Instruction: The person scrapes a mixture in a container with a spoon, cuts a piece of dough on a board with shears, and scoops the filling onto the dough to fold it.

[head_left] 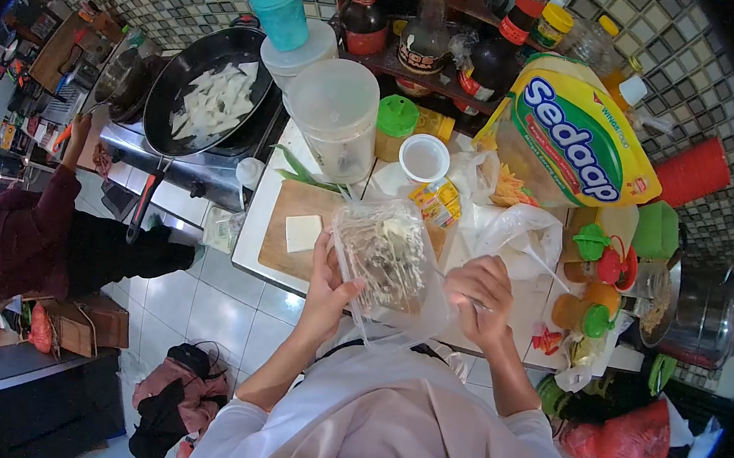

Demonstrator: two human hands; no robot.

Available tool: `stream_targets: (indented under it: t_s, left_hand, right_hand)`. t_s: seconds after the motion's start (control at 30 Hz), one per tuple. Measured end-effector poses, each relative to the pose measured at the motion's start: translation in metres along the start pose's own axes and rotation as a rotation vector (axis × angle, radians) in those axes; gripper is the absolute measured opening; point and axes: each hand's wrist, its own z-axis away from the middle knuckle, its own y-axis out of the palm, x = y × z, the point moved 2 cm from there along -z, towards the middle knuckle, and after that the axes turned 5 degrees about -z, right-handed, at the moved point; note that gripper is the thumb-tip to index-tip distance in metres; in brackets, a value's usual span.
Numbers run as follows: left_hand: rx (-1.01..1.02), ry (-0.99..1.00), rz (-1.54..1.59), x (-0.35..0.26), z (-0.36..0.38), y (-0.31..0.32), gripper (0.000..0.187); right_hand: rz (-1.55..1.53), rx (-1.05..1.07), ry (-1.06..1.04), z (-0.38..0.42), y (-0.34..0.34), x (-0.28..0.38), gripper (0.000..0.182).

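Observation:
My left hand grips the left side of a clear plastic container, which is tilted and smeared inside with a pale, creamy mixture. My right hand is closed around the handle of a metal utensil at the container's right side; the utensil's far end is hard to make out. Under and behind the container lies a wooden cutting board, with a white square block on it. Green leaves rest at the board's back edge.
A black pan with white pieces stands on the stove at the left. Tall tubs, bottles, a Sedaap bag and a white plastic bag crowd the counter. Another person stands at the far left.

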Motion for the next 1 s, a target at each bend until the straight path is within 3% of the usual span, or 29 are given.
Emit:
stream_targets:
  t_s: [0.23,0.33,0.6,0.73,1.0]
  left_hand:
    - [-0.049,0.009,-0.035,-0.001,0.003,0.002,0.089]
    - [-0.013,0.011,-0.025,-0.002,0.002,0.001,0.088]
    - [-0.01,0.013,-0.048,-0.006,-0.001,0.002,0.087]
    - [0.028,0.045,-0.075,-0.006,-0.002,0.003,0.089]
    - [0.031,0.072,-0.14,-0.003,0.001,0.002,0.09]
  right_hand:
    - [-0.071,-0.017,-0.036,-0.009,0.003,0.01,0.014]
    - [0.011,-0.002,-0.002,-0.005,0.009,0.005,0.015]
    - [-0.208,-0.045,0.134,-0.004,0.005,0.005,0.008]
    - [-0.072,-0.014,0.124,-0.004,0.009,-0.006,0.007]
    - [-0.244,0.039,0.029,-0.008,0.001,0.001,0.008]
